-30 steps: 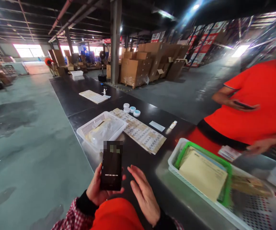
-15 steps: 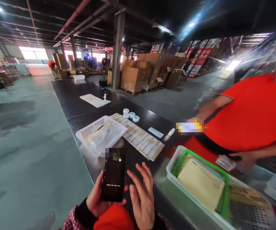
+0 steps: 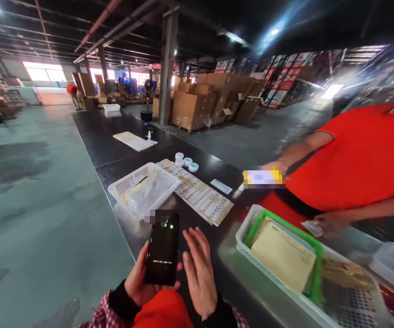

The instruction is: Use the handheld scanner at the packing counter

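— What's in your left hand (image 3: 138, 280)?

— A dark phone (image 3: 163, 255), held upright just above the near edge of the surface (image 3: 204, 237). My grip is clamped on it: palm behind, thumb on the left edge, fingers round the right. It's rigid, glossy, likely slippery and breakable, so the long side edges are the place to hold, not the glass.

— And ahead of it?

— A white basket (image 3: 142, 189) with a soft clear bag in it, then label sheets (image 3: 199, 193).

— Your right hand (image 3: 199, 273)?

— Open, fingers apart, holding nothing, just beside the phone.

— Anything changed?

— A moment ago that hand stood a little further off. The co-worker in the orange shirt (image 3: 357, 159) has reached an arm out over the green tray (image 3: 316, 246).
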### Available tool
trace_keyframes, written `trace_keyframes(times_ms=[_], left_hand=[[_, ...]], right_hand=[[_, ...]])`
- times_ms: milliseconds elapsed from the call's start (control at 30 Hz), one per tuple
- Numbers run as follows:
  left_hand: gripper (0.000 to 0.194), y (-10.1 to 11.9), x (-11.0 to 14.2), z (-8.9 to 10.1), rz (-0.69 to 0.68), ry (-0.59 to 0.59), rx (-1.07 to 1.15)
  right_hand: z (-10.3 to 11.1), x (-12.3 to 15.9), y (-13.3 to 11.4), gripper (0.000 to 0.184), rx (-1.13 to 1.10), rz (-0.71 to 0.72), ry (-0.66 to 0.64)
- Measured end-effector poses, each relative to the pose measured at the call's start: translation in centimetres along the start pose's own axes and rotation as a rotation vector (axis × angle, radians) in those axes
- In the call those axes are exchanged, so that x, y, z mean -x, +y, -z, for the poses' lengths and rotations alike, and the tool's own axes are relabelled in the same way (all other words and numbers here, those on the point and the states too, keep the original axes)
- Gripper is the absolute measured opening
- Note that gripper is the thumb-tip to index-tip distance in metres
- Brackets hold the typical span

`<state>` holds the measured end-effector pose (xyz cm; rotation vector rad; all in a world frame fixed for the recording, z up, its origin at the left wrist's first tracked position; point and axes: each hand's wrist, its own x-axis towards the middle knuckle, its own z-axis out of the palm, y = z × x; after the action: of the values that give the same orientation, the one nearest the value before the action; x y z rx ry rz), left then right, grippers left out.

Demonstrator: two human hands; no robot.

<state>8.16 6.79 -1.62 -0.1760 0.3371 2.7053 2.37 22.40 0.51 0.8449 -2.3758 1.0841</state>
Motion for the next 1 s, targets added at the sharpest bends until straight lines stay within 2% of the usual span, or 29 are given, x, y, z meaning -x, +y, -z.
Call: trace_keyframes(times_ms=[100,200,400,500,633,767,1000], left_hand=[[0.051,-0.2,-0.1,-0.1,-0.022,0.027,0.045],[0.044,-0.5,-0.3,-0.2,-0.039,0.060,0.067],[0.046,-0.7,-0.5,-0.4,-0.031,0.078,0.086],[0.047,-0.8,-0.5,-0.2,-0.036,0.064,0.083],[0.057,-0.6,-0.8,0.0,-0.019,0.045,0.027],[0.062,-0.6,-1.1,-0.1,-0.006,0.024,-0.005],[0.059,-0.8,-1.5,0.3,0.046,-0.012,0.027]], right_hand=[[0.3,-1.6,-1.2,0.047,0.139,0.142,-0.061],[-0.2,-3.2,-2.2,0.051,0.223,0.238,-0.081],[-1.3,-4.6,-2.8,0.045,0.273,0.251,-0.086],[-0.4,-4.5,-2.5,0.043,0.186,0.265,0.025],[0.9,-3.8,-1.2,0.041,0.042,0.169,0.140],[1.3,-2.5,0.1,0.039,0.010,0.057,0.137],[1.2,-0.9,1.2,0.040,0.002,-0.022,0.128]])
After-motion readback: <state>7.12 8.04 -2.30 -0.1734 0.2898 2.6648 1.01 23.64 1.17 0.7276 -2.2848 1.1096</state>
